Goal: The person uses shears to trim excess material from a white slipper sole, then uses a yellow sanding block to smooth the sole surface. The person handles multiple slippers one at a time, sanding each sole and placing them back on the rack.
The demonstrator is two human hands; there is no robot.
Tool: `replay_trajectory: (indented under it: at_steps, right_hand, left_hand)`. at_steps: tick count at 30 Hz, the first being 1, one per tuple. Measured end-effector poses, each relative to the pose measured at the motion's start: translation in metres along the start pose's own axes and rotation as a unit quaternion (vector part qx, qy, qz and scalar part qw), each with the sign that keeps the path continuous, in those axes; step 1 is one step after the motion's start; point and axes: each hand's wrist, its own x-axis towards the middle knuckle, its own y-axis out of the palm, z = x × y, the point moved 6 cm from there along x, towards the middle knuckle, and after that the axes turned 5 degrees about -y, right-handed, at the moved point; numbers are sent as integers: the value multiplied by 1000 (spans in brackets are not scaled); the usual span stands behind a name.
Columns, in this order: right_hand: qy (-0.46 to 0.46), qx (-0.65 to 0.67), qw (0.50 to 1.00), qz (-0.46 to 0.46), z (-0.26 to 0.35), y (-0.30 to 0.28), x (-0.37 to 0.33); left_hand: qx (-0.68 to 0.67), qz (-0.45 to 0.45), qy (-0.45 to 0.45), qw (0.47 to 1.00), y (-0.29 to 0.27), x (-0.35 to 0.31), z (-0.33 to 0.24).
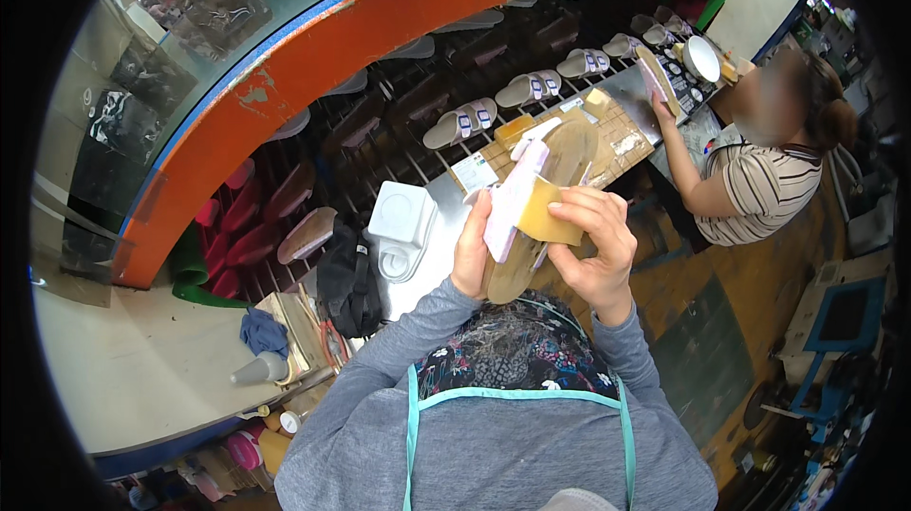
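My left hand is closed on the side of a sandal with a brown footbed and pale lavender straps, held in front of my chest. Pinched between the fingers and thumb of my right hand is a yellow block, like a sponge or rubber piece. It lies against the strap area and covers part of the sandal. Beyond my hands, a similar yellow block rests on the tan gridded board, near a small white card.
A rack carries several light sandals past the board, under an orange frame. Left of me stand a white plastic container and a black bag. At right a co-worker in a striped shirt holds another sandal.
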Motion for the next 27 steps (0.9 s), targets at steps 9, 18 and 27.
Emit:
replay_trajectory:
  at_steps: [9,18,27]
  right_hand:
    - [-8,21,1000,20,7,3,-11]
    - [65,68,995,-35,11,4,-22]
    - [250,353,894,-115,-12,12,-47]
  left_hand:
    - [27,15,6,999,22,24,-10]
    - [64,23,92,993,35,51,-32]
    - [73,7,192,979,24,54,-26]
